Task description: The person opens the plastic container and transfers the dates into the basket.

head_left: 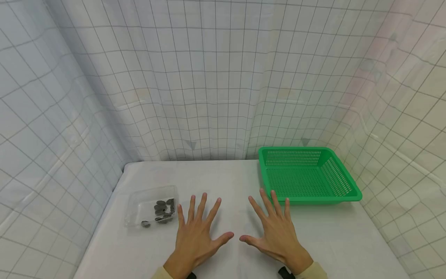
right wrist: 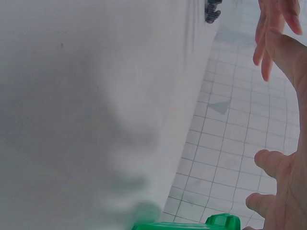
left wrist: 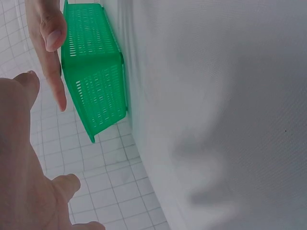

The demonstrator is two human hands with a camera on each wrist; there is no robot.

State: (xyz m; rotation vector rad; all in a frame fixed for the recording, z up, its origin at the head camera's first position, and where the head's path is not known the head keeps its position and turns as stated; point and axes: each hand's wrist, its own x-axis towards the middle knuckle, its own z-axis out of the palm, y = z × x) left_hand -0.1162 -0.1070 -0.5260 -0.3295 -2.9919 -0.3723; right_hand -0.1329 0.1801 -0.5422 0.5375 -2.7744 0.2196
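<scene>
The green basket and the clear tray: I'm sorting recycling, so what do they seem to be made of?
The green basket looks like moulded plastic with a slightly glossy finish: its walls and floor are a regular grid of small slots in one even colour. The clear tray seems thin transparent plastic, since the white table shows through its walls. The dark pieces inside it are too small to judge.

The left hand (left wrist: 19, 167) spreads open near the right hand (left wrist: 48, 43), with a green basket (left wrist: 93, 86) on the white table (left wrist: 216, 120) beyond.

Enclosed recording booth, not a home: grid-lined white curtains (head_left: 223, 77) surround a white-covered worktop (head_left: 226, 174) on three sides; plain, staged setup.
</scene>
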